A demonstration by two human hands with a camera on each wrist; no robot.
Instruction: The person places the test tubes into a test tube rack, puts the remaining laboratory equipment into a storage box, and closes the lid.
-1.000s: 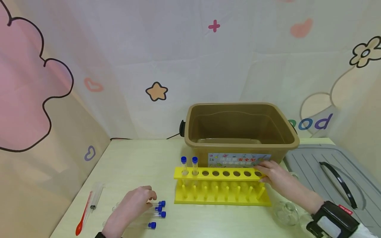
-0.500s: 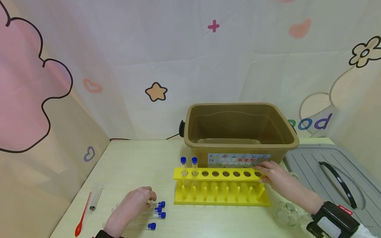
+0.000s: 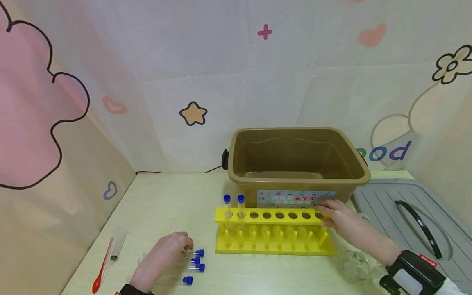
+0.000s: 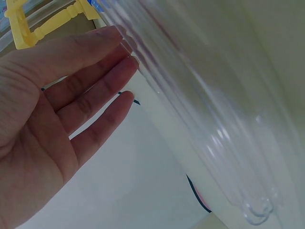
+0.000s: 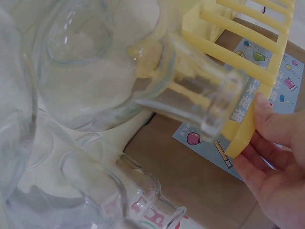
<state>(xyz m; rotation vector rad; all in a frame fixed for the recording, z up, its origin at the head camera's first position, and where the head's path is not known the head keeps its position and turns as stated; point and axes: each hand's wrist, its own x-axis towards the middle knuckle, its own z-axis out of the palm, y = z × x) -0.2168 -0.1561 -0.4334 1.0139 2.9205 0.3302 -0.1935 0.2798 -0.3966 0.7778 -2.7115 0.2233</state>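
Note:
A yellow test tube rack (image 3: 274,249) stands before the bin, with two blue-capped test tubes (image 3: 227,199) upright in its left holes. My right hand (image 3: 341,217) grips the rack's right end, thumb on top and fingers beneath, as the right wrist view shows. My left hand (image 3: 164,256) is low over several clear test tubes with blue caps (image 3: 200,267) lying on the table. In the left wrist view, thumb and forefinger pinch the edge of one clear test tube (image 4: 205,124), while the other fingers extend beside it. The hand hides part of the tubes in the head view.
A brown bin (image 3: 298,159) stands behind the rack, and a grey lid (image 3: 391,233) with a black handle lies at right. Clear glass flasks (image 3: 354,265) are near the right forearm. A syringe (image 3: 118,246) and a red spoon-shaped tool (image 3: 98,282) lie at left.
The loose test tubes' caps have shifted slightly toward me. My left hand stays nearly in place, and the right hand keeps its grip on the rack.

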